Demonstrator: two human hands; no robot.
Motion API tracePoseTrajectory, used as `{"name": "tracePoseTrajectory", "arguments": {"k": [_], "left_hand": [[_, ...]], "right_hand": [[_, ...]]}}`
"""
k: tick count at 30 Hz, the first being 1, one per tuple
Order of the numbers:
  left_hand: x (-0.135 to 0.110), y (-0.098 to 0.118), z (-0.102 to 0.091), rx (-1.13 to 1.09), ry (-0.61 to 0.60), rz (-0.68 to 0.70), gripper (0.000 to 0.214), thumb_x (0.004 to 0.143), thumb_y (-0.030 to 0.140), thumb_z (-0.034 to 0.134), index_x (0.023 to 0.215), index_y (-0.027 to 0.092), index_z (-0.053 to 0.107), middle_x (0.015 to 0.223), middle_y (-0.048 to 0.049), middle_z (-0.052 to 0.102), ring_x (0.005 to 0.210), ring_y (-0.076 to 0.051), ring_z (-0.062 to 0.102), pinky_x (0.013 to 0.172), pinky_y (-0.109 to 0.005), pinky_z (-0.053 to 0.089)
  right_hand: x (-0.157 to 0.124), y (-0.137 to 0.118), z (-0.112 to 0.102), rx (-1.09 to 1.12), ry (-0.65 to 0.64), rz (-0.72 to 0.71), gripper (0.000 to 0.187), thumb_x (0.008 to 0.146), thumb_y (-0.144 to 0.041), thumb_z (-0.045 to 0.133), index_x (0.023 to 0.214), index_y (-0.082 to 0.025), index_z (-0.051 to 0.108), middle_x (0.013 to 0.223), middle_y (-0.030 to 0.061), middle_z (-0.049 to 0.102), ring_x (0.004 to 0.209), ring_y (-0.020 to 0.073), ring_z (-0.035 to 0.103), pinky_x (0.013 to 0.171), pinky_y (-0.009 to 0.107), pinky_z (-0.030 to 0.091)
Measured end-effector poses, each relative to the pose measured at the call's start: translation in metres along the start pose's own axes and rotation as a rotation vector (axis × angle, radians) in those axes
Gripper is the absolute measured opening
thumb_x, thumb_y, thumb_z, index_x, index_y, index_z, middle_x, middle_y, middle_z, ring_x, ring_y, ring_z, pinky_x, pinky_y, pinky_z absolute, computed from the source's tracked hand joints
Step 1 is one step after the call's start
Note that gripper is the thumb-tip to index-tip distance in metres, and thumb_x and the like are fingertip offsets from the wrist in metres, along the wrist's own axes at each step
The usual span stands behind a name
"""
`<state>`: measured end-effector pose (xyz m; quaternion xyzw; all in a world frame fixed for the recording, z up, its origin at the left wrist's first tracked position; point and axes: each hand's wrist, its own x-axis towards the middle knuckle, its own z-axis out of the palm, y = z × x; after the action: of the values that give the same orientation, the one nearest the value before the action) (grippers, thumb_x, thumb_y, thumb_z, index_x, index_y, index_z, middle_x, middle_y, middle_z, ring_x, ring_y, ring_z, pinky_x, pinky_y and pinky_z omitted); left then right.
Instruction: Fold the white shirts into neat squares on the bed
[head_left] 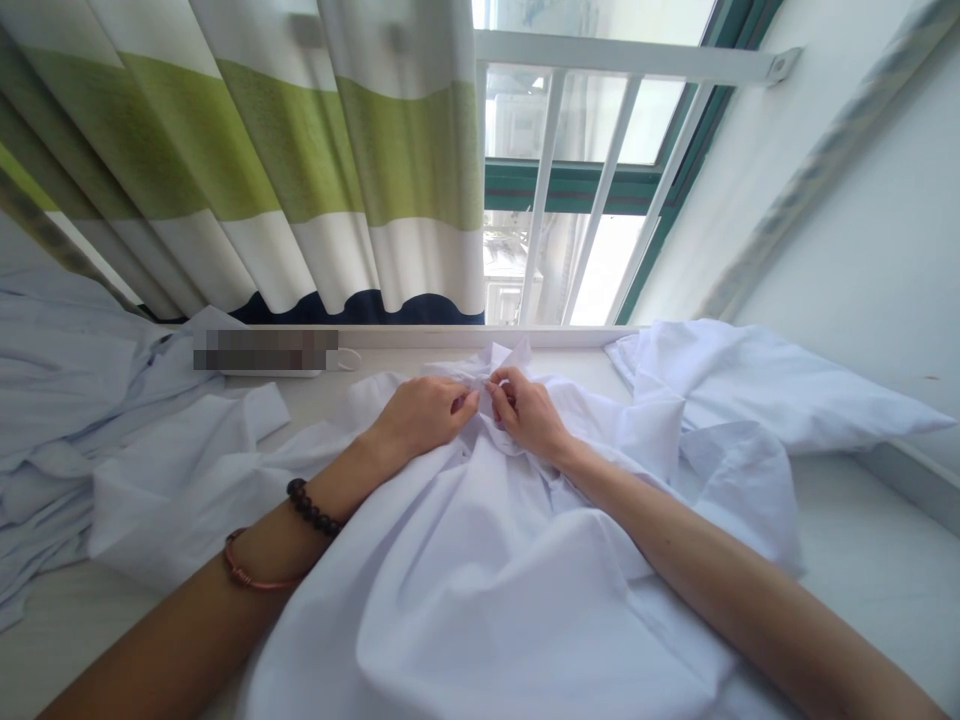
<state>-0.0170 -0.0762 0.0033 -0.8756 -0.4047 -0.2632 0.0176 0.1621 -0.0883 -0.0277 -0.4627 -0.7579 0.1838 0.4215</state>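
Observation:
A white collared, long-sleeved garment (480, 600) is spread over the pale surface, its body running towards me in loose folds. Near its collar (501, 355), my left hand (429, 412) pinches the fabric between thumb and fingers. Just to the right, my right hand (527, 412) has its fingertips closed on the same gathered cloth, a small gap away from the left. Whether a button lies between the fingertips is too small to tell. One sleeve (187, 490) stretches out to the left, and folded cloth of the garment lies under my right forearm.
More white clothing (67, 370) is heaped at the far left. Behind it sits a blurred-out box-like item (262, 352) with a white loop. A folded white cloth (765, 385) lies at the right. A green-and-white curtain (300, 150) and white window railing (637, 58) stand behind.

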Motion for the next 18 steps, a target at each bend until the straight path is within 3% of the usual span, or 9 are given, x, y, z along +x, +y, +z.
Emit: {"name": "tracePoseTrajectory", "arguments": {"k": [7,11,18], "left_hand": [[-0.004,0.008,0.014,-0.327,0.095,-0.12,0.033,0.089,0.034,0.045,0.06,0.019,0.05,0.053,0.0031,0.05,0.051,-0.012,0.047,0.051,-0.024,0.037],[-0.007,0.008,0.017,-0.357,0.124,-0.162,0.029,0.086,0.031,0.047,0.06,0.018,0.05,0.052,0.0043,0.049,0.05,-0.011,0.046,0.05,-0.023,0.036],[-0.009,-0.004,0.02,-0.272,0.101,-0.03,0.025,0.084,0.022,0.043,0.061,0.018,0.05,0.058,0.0026,0.048,0.055,-0.012,0.045,0.054,-0.025,0.036]], "right_hand": [[-0.002,-0.004,-0.002,-0.042,-0.063,-0.106,0.015,0.096,-0.033,0.036,0.096,-0.022,0.047,0.06,-0.0033,0.059,0.054,0.0141,0.054,0.06,0.024,0.038],[-0.002,-0.005,-0.001,-0.218,-0.083,-0.133,0.019,0.097,-0.031,0.033,0.101,-0.02,0.048,0.067,0.0009,0.064,0.057,0.0163,0.056,0.058,0.025,0.033],[-0.003,-0.014,0.0,-0.566,-0.19,-0.12,0.029,0.099,-0.031,0.029,0.106,-0.015,0.053,0.074,0.0112,0.069,0.058,0.0221,0.06,0.054,0.03,0.023]]}}
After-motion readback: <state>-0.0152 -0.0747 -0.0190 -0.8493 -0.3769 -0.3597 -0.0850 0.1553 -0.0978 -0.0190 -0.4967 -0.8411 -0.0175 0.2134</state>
